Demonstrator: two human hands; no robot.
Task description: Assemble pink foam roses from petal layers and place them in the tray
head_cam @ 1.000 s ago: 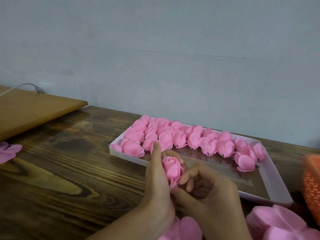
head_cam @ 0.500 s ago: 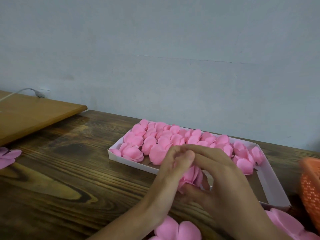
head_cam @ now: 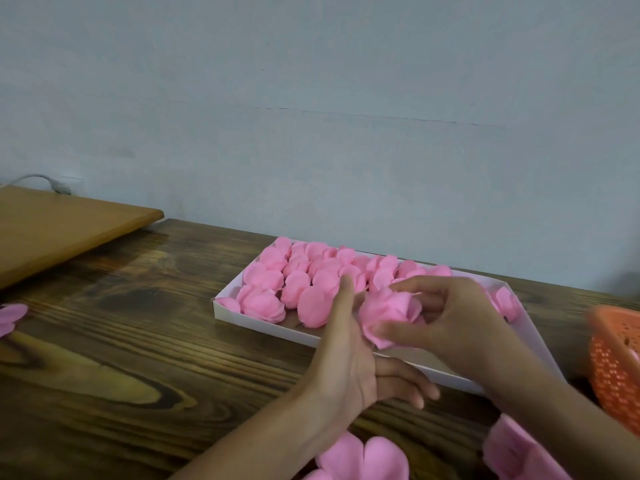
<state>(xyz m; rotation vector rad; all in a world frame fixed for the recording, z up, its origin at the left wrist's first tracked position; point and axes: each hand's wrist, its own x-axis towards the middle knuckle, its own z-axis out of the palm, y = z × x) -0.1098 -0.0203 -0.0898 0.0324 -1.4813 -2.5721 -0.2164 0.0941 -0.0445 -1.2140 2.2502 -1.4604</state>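
A white tray (head_cam: 263, 328) lies on the dark wooden table and holds several finished pink foam roses (head_cam: 304, 278) along its far side. Over the tray's near rim, my right hand (head_cam: 453, 323) grips a pink rose (head_cam: 388, 315) between thumb and fingers. My left hand (head_cam: 349, 358) stands edge-up just left of the rose, index finger raised and touching its side, the other fingers spread loosely. Loose flat pink petal layers (head_cam: 360, 459) lie on the table below my forearms, with a stack (head_cam: 516, 452) at the lower right.
An orange mesh basket (head_cam: 616, 365) sits at the right edge. A lighter wooden board (head_cam: 65, 226) rests raised at the far left, with a grey cable (head_cam: 52, 181) behind it. Another pink petal layer (head_cam: 10, 317) lies at the left edge. A grey wall backs the table.
The rose went from upright between both hands to the right hand's grip, carried forward over the tray's near rim. The left hand has opened and dropped beside it.
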